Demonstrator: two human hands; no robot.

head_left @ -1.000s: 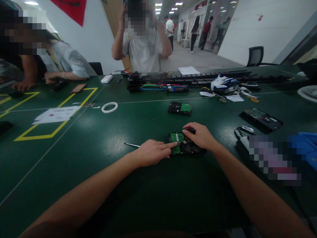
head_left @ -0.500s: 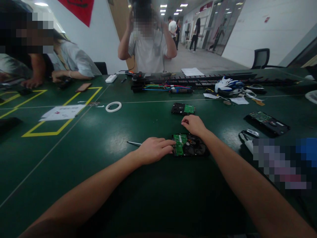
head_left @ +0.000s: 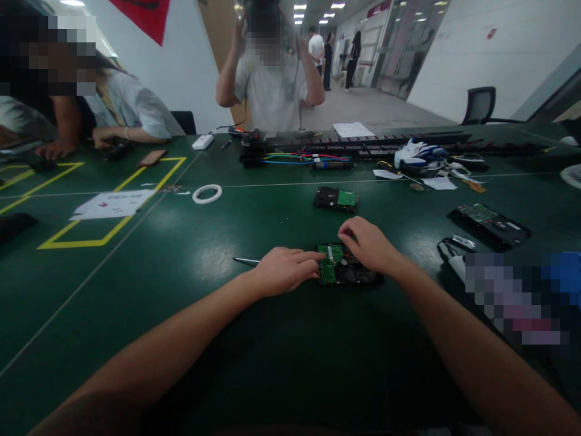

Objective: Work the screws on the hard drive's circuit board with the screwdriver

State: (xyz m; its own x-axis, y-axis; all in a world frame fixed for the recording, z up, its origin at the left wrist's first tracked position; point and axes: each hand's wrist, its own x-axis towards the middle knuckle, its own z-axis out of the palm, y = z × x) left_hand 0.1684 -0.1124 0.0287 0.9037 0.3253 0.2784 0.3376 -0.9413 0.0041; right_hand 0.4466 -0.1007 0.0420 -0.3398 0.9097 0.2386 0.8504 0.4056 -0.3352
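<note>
A hard drive lies flat on the green table, its green circuit board at the left end and its black casing at the right. My left hand grips the drive's left end, with the index finger resting over the board; the thumb is hidden. Above the drive's far right part is my right hand, its thumb and fingertips pinched together. Whatever the pinch may hold is too small to make out. A thin screwdriver-like rod pokes out from behind my left hand.
Farther back lies a second hard drive, and a third drive is at the right. A tape roll, paper sheet, gloves and coloured cables lie around. Other people sit across the table and at the left.
My right hand has shifted slightly right and towards me, now covering more of the drive's far right part. My left hand stays at the left end, index finger a little farther over the board.
</note>
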